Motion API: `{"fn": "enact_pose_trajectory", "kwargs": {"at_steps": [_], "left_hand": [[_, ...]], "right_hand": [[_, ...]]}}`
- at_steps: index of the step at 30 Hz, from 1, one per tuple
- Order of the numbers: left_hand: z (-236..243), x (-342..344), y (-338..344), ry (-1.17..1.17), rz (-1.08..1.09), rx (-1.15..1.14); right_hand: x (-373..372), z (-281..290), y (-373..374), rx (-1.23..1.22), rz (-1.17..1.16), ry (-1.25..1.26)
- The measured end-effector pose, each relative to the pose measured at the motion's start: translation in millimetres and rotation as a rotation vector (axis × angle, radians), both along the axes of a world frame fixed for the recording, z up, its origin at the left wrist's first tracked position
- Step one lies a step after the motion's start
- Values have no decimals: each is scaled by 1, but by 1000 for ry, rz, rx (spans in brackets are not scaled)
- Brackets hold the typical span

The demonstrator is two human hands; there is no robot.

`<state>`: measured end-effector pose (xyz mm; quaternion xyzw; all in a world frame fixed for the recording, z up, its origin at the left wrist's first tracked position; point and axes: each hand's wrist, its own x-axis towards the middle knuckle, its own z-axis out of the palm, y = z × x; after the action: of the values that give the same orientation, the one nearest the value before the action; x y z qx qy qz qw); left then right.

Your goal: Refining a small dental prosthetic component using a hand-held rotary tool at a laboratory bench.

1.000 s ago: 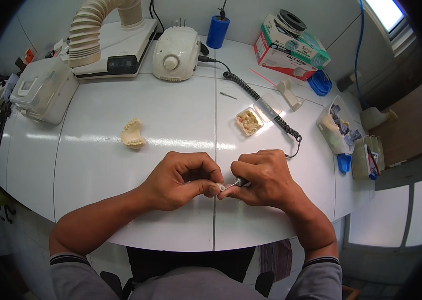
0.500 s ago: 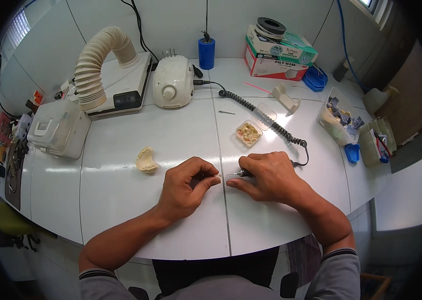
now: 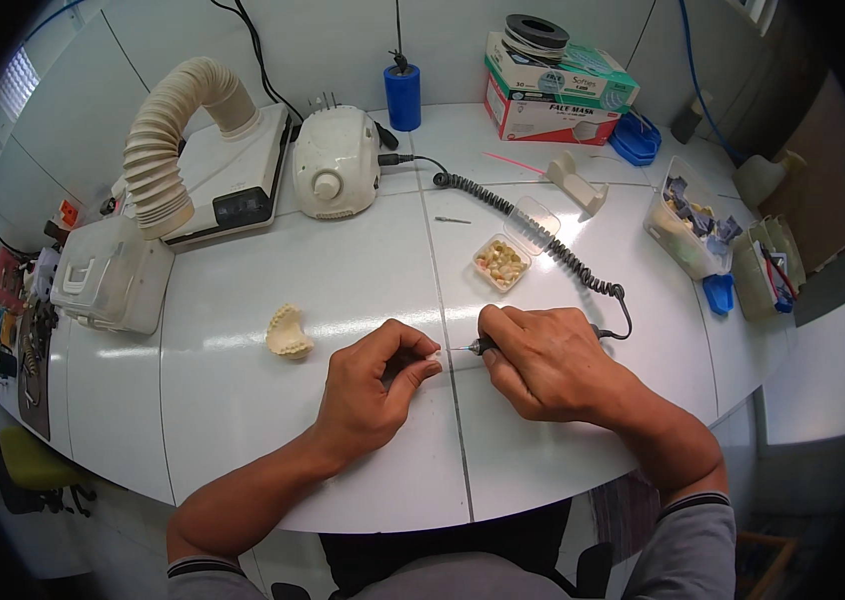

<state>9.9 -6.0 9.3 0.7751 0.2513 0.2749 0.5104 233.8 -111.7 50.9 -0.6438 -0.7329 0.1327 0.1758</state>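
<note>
Between the thumb and forefinger of my left hand (image 3: 371,388) is a tiny pale, tooth-like piece (image 3: 437,354), mostly covered by the fingertips. My right hand (image 3: 553,365) is closed around a rotary handpiece (image 3: 484,346); its thin metal bur points left at the pale piece, and I cannot tell whether they touch. A coiled black cord (image 3: 503,212) runs from the handpiece to a white control unit (image 3: 338,165). Left of my hands lies a cream dental cast (image 3: 289,332) with a row of teeth. Beyond my right hand, a small clear box (image 3: 502,284) holds several loose artificial teeth.
A white machine (image 3: 228,185) with a ribbed hose (image 3: 158,140) stands at the back left, near a lidded plastic box (image 3: 113,270). Mask boxes (image 3: 558,115) carry a wire spool. A loose bur (image 3: 453,220) and a cream handpiece stand (image 3: 576,185) lie farther back; a scrap-filled container (image 3: 678,245) is right.
My right thumb has drawn back against the handpiece, and the bur stays near my left fingertips. My left hand keeps its pinch. The whole view has shifted slightly.
</note>
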Motion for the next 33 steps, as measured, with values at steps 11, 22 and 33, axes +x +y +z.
{"fn": "enact_pose_trajectory", "kwargs": {"at_steps": [11, 22, 33], "left_hand": [[-1, 0, 3, 66, 63, 84], [0, 3, 1, 64, 47, 80], [1, 2, -1, 43, 19, 65]], "right_hand": [[-4, -6, -4, 115, -6, -82], [-4, -15, -11, 196, 14, -106], [-8, -16, -14, 129, 1, -116]]}}
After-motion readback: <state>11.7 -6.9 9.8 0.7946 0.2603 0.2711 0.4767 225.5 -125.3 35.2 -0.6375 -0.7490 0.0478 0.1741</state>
